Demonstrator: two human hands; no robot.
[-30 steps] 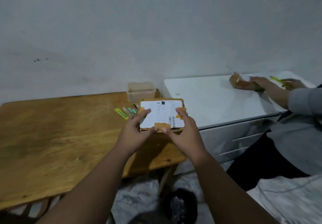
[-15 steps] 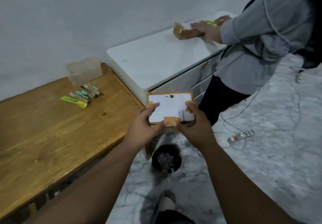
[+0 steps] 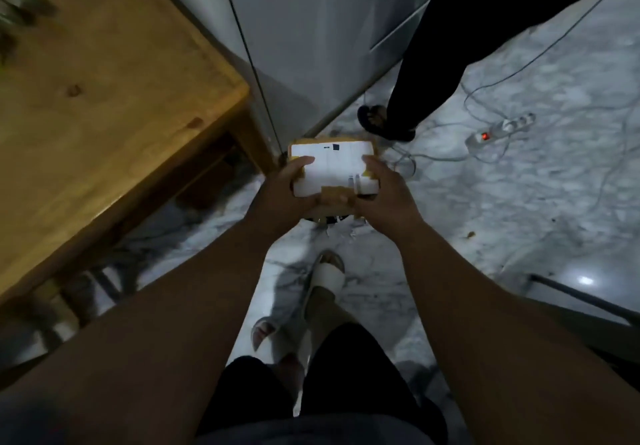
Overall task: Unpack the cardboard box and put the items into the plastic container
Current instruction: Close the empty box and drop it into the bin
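Two bare forearms reach forward and down from the bottom corners of the frame, converging on one small parcel. Below them: dark clothing at the lower edge and the wearer's foot in a white sandal [image 3: 327, 276] on the marble floor [image 3: 519, 202].

Left hand [image 3: 282, 190]: wrist straight, back of hand up, thumb laid across the top face near the left edge, remaining fingers curled under the near left corner. Right hand [image 3: 382, 195]: mirror pose, thumb lying on the top face at the right edge, fingers wrapped beneath. Both hands clamp the cardboard box [image 3: 332, 167] from opposite sides; it is held level in the air over the floor, off the table, flaps taped down with brown tape and a white shipping label covering most of the top. A dark round object shows partly under the box; cannot identify it.

Left of the hands, the wooden table [image 3: 104, 105] corner, top blurred at far left. Beyond the box, a white cabinet [image 3: 311, 28] standing against the table's end. Right of it, a second person's dark trouser leg [image 3: 443, 56] and shoe beside the cabinet base. Farther right, a power strip [image 3: 498, 131] with a red lit switch lies on the floor among loose cables.
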